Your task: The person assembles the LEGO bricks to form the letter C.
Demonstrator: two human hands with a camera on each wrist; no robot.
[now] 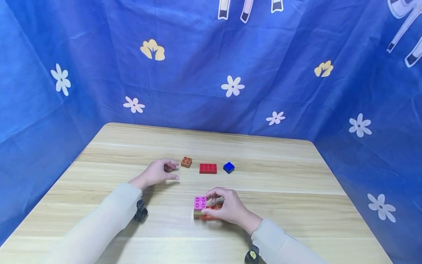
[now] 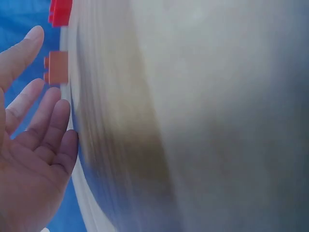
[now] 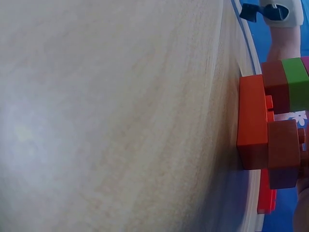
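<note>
My right hand (image 1: 229, 207) holds a small brick structure near the front of the table, thumb and fingers at its pink-topped column. The pink brick (image 1: 200, 202) sits over a green brick (image 3: 297, 84), which is above a brown brick (image 3: 276, 84). Beneath them lies a long orange brick (image 3: 252, 121), with a second brown brick (image 3: 284, 150) on its other end. Most of the right hand is out of its wrist view. My left hand (image 1: 159, 172) holds nothing. Its fingers are spread, with the tips just left of a loose brown-orange brick (image 1: 186, 162).
Right of the loose brick lie a red eight-stud brick (image 1: 208, 168) and a blue brick (image 1: 229, 167) in a rough row. The wood-grain table (image 1: 280, 176) is bordered at the back and sides by blue patterned cloth (image 1: 191, 91).
</note>
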